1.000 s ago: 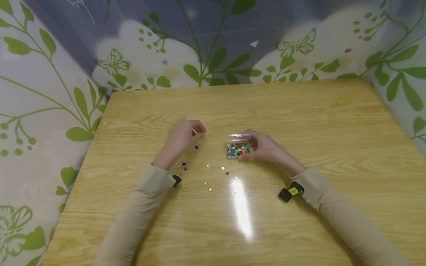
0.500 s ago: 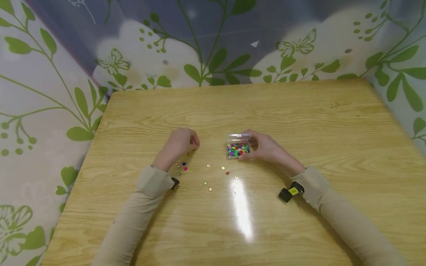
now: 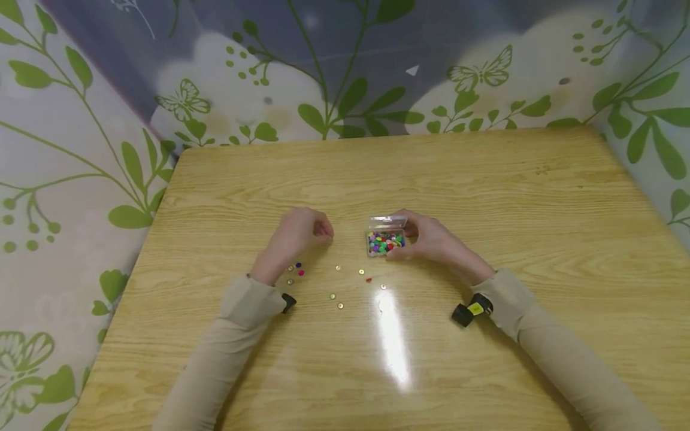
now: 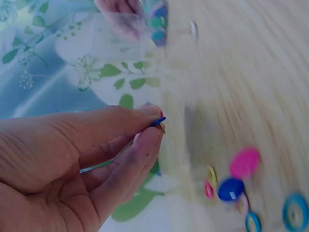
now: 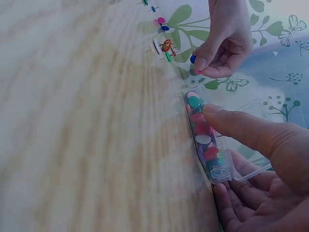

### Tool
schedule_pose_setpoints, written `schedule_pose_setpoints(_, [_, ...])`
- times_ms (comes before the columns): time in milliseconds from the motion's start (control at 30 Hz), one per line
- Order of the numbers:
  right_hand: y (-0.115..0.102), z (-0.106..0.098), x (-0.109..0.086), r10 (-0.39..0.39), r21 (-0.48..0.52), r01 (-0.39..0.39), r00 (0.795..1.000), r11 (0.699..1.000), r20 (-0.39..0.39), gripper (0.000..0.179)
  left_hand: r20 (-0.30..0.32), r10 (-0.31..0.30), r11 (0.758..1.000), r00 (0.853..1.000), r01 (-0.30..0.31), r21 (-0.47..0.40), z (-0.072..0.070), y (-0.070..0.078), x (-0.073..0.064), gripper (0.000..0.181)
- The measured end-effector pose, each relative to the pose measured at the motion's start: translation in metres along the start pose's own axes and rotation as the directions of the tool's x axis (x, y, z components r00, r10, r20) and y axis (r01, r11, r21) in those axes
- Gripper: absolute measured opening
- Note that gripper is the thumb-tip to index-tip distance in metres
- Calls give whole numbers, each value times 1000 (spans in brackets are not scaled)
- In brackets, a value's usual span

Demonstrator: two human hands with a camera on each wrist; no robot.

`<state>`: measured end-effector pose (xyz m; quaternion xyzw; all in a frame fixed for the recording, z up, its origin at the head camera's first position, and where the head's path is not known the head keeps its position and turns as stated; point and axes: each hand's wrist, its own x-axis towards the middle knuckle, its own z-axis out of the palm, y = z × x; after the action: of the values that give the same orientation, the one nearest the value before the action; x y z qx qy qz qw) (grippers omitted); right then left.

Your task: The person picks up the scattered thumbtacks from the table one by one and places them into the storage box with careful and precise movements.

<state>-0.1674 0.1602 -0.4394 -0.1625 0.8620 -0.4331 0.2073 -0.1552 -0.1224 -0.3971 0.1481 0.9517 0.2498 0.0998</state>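
Note:
My left hand [image 3: 300, 234] is just above the table, left of the box. Between its thumb and fingertips it pinches a blue thumbtack [image 4: 158, 121], with a bit of red or pink beside it, seemingly a second tack. My right hand [image 3: 433, 240] grips a small clear plastic box [image 3: 386, 223] by its right side, thumb at the front. The lid stands up at the back, and mixed coloured thumbtacks [image 5: 203, 128] fill the box. Loose on the table near my left wrist lie a pink thumbtack [image 4: 245, 163] and a dark blue thumbtack [image 4: 231, 189].
Several more thumbtacks [image 3: 338, 267] lie scattered between the hands, most of them point up, with a red thumbtack [image 3: 369, 280] below the box. The wooden table [image 3: 485, 179] meets a leaf-patterned wall [image 3: 356, 108] at its back edge. Light glares on the surface [image 3: 392, 341].
My left hand dipped toward the near left, then came back right. The blue-and-pink pair of tacks that lay below its fingers is gone from that spot. My right hand and the box stayed put.

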Motion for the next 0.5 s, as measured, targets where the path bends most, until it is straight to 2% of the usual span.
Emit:
schedule_pose_setpoints(133, [0,0,0,-6,2,6,1000,1000,1,75,10,41,999,999,-41,-33,2,16,-1,7])
schedule_pose_setpoints(267, [1,0,0,-18,7,18,1000,1000,2,74,-10,131,991,991,-131,-40,7,33,1,6])
schedule_pose_setpoints(400, [1,0,0,-33,-7,33,999,999,1,73,-46,206,973,977,-210,-96,15,47,5,2])
schedule_pose_setpoints(500, [2,-1,0,-47,-16,47,999,999,2,69,-87,224,960,971,-235,-150,21,53,8,4])
